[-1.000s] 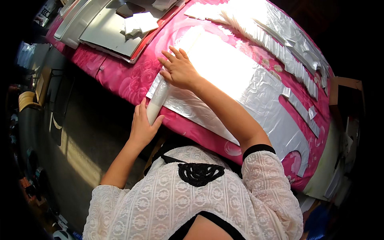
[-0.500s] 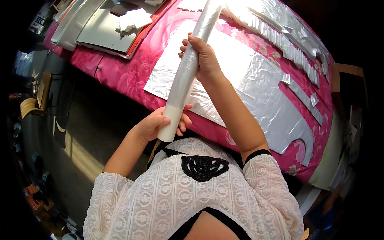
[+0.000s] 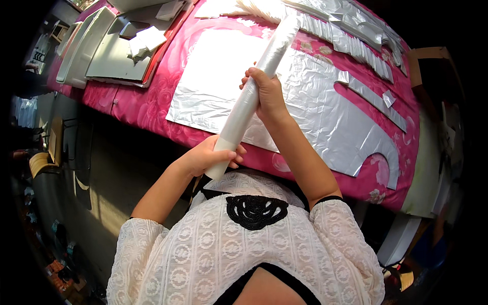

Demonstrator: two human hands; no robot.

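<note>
A long roll of clear plastic film (image 3: 243,109) on a white core slants upward and to the right in front of me, held above the table's near edge. Around its bare lower end my left hand (image 3: 209,154) is closed. Farther up, my right hand (image 3: 267,94) grips the wrapped part, with its thumb on top and fingertips showing at the left side. Beneath the roll lies a flat stack of silvery-white plastic bags (image 3: 325,122), with curved handle cut-outs at its right end. Bright light washes out the stack's left part.
A pink flowered cloth (image 3: 152,109) covers the table. Folded bags (image 3: 345,43) lie in rows at the far right, beside a narrow strip (image 3: 376,104). A red-edged board (image 3: 119,58) with white pads and a plastic bin (image 3: 84,48) sit far left. A cardboard box (image 3: 434,68) stands right.
The roll's upper end has come down and to the right, and my right hand has moved slightly down with it. The table appears shifted left and up in the view.
</note>
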